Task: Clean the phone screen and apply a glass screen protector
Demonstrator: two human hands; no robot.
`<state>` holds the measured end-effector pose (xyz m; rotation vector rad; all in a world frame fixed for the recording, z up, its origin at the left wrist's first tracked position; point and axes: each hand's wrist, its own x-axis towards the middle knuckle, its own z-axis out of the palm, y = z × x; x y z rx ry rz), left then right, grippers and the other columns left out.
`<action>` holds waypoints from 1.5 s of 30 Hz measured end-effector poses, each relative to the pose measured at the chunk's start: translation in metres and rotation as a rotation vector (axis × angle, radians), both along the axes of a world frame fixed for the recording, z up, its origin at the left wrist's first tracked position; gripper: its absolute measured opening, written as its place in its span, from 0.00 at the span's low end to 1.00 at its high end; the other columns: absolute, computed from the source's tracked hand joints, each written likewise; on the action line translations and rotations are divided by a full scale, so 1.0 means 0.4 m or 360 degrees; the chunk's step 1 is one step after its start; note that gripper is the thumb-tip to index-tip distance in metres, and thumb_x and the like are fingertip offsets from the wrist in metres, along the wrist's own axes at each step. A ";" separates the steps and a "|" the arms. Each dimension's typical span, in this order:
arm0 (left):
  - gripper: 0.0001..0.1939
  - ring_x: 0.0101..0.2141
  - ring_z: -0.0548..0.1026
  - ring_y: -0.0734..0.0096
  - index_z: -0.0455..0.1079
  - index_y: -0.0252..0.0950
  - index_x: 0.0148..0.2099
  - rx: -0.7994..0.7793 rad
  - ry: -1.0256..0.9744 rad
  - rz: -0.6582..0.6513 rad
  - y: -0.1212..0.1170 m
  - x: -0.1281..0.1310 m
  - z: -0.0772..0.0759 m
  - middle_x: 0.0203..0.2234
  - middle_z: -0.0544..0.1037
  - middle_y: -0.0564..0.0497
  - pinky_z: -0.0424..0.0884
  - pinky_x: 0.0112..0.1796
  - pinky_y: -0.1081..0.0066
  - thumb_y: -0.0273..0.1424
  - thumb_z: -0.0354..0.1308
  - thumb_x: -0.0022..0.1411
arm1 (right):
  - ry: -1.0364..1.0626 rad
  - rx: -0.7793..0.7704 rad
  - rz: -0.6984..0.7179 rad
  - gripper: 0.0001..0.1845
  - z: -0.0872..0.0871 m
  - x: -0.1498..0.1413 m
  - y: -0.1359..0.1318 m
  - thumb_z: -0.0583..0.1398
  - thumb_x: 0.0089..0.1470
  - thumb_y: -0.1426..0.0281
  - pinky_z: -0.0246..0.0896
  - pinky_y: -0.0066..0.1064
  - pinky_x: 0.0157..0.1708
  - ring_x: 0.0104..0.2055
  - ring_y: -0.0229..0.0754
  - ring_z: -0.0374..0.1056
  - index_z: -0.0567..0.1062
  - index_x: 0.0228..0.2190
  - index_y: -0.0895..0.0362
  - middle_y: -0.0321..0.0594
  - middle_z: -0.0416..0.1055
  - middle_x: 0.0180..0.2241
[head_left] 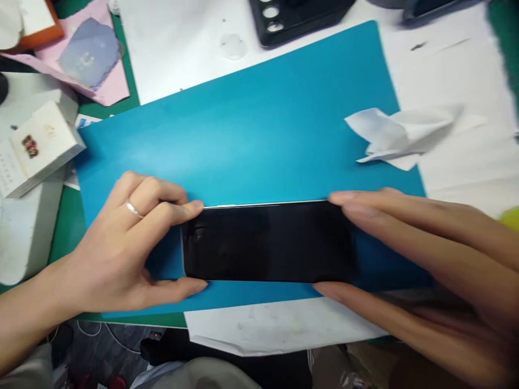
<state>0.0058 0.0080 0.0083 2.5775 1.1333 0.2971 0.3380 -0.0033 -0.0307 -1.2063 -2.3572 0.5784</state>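
My left hand (121, 237) and right hand (430, 254) grip the phone (267, 243) at nine and three o'clock; best keep pressure even.

The mat (243, 135) is viewed from the wearer's head, forward and steeply down, at close range (a bit of floor (101, 346) is caught below).

A thin, silver-coloured metal ring (134, 209) circles a finger of the left hand (113, 243), close to its base. The left forearm (34, 310) is bare, and both hands, the right (438, 254) included, have slender, tapering fingers.
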 end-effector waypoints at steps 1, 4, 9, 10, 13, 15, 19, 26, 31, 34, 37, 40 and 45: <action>0.33 0.43 0.73 0.54 0.64 0.36 0.60 0.0005 0.0006 0.0002 0.000 -0.002 -0.001 0.47 0.74 0.40 0.65 0.44 0.53 0.49 0.67 0.62 | 0.0013 0.0012 0.0032 0.41 0.004 -0.003 0.003 0.64 0.63 0.65 0.64 0.47 0.66 0.62 0.54 0.69 0.56 0.71 0.40 0.37 0.70 0.62; 0.34 0.43 0.72 0.53 0.63 0.39 0.62 -0.0007 0.0036 0.0040 0.000 -0.008 -0.006 0.49 0.73 0.42 0.66 0.44 0.52 0.49 0.67 0.60 | 0.0030 0.0009 0.0055 0.38 0.012 -0.007 0.011 0.61 0.66 0.62 0.65 0.46 0.67 0.62 0.52 0.69 0.56 0.71 0.41 0.36 0.71 0.62; 0.34 0.42 0.71 0.54 0.64 0.43 0.61 0.0012 0.0036 0.0073 0.003 -0.014 -0.010 0.48 0.73 0.45 0.69 0.42 0.51 0.51 0.66 0.59 | 0.0037 -0.0056 0.0046 0.35 0.013 -0.008 0.019 0.59 0.67 0.57 0.67 0.50 0.66 0.65 0.56 0.68 0.57 0.70 0.41 0.34 0.72 0.62; 0.34 0.41 0.71 0.54 0.64 0.43 0.61 0.0013 0.0019 0.0066 0.005 -0.014 -0.010 0.47 0.73 0.45 0.69 0.41 0.51 0.52 0.66 0.59 | 0.0041 -0.0051 0.0052 0.35 0.013 -0.009 0.021 0.59 0.67 0.57 0.67 0.50 0.66 0.65 0.56 0.68 0.57 0.70 0.41 0.35 0.72 0.62; 0.34 0.41 0.70 0.53 0.64 0.43 0.60 0.0028 -0.0025 0.0051 0.007 -0.013 -0.008 0.47 0.72 0.43 0.69 0.41 0.51 0.52 0.67 0.59 | 0.0086 -0.0027 0.0036 0.35 0.014 -0.013 0.024 0.62 0.65 0.58 0.68 0.50 0.65 0.64 0.56 0.69 0.60 0.69 0.43 0.38 0.72 0.63; 0.33 0.42 0.69 0.53 0.64 0.41 0.60 0.0044 -0.0023 0.0040 0.007 -0.013 -0.006 0.47 0.72 0.43 0.68 0.43 0.52 0.49 0.69 0.59 | 0.0128 -0.0016 0.0033 0.34 0.015 -0.016 0.026 0.63 0.64 0.59 0.70 0.50 0.63 0.64 0.56 0.69 0.63 0.68 0.44 0.40 0.71 0.63; 0.32 0.44 0.70 0.55 0.65 0.40 0.59 0.0027 -0.0012 0.0072 0.003 -0.013 -0.003 0.47 0.72 0.44 0.68 0.45 0.55 0.50 0.68 0.60 | 0.0189 -0.0091 0.0008 0.32 0.016 -0.020 0.027 0.64 0.63 0.60 0.70 0.51 0.62 0.65 0.56 0.68 0.66 0.66 0.45 0.40 0.70 0.64; 0.32 0.45 0.69 0.54 0.68 0.36 0.56 -0.0089 -0.0080 0.0132 0.001 -0.015 -0.002 0.47 0.72 0.43 0.68 0.48 0.52 0.51 0.69 0.59 | 0.0244 -0.0191 -0.0019 0.34 0.009 -0.023 0.035 0.67 0.59 0.56 0.64 0.54 0.66 0.67 0.56 0.65 0.69 0.64 0.47 0.42 0.70 0.64; 0.32 0.46 0.70 0.53 0.69 0.36 0.56 -0.0172 -0.0089 0.0184 0.001 -0.014 -0.001 0.47 0.73 0.44 0.67 0.49 0.51 0.51 0.69 0.58 | 0.0199 -0.0303 0.0008 0.34 0.023 -0.031 0.046 0.65 0.60 0.53 0.61 0.57 0.67 0.69 0.58 0.62 0.70 0.64 0.47 0.45 0.68 0.65; 0.32 0.46 0.69 0.52 0.70 0.37 0.55 -0.0178 -0.0112 0.0201 0.003 -0.014 -0.001 0.46 0.73 0.45 0.67 0.49 0.50 0.52 0.69 0.57 | 0.0159 -0.0398 0.0058 0.35 0.032 -0.033 0.055 0.64 0.60 0.50 0.60 0.57 0.67 0.69 0.59 0.60 0.68 0.65 0.45 0.45 0.67 0.65; 0.32 0.46 0.69 0.52 0.70 0.38 0.54 -0.0182 -0.0112 0.0211 0.004 -0.014 -0.001 0.45 0.73 0.45 0.67 0.49 0.50 0.53 0.69 0.55 | 0.0122 -0.0451 0.0085 0.36 0.034 -0.035 0.058 0.62 0.60 0.49 0.59 0.57 0.67 0.69 0.59 0.59 0.67 0.66 0.44 0.46 0.64 0.65; 0.33 0.47 0.69 0.51 0.70 0.37 0.54 -0.0180 -0.0089 0.0197 0.006 -0.014 -0.001 0.46 0.73 0.45 0.66 0.50 0.50 0.53 0.69 0.55 | 0.0118 -0.0373 0.0141 0.35 0.023 -0.040 0.054 0.61 0.61 0.51 0.57 0.59 0.68 0.69 0.59 0.58 0.65 0.66 0.45 0.48 0.63 0.65; 0.33 0.48 0.69 0.49 0.69 0.37 0.54 -0.0086 0.0009 0.0157 0.004 -0.016 0.000 0.47 0.73 0.44 0.64 0.52 0.49 0.54 0.67 0.57 | 0.0128 -0.0070 0.0072 0.42 -0.003 -0.056 0.042 0.63 0.58 0.55 0.56 0.62 0.67 0.70 0.62 0.55 0.58 0.70 0.49 0.51 0.61 0.66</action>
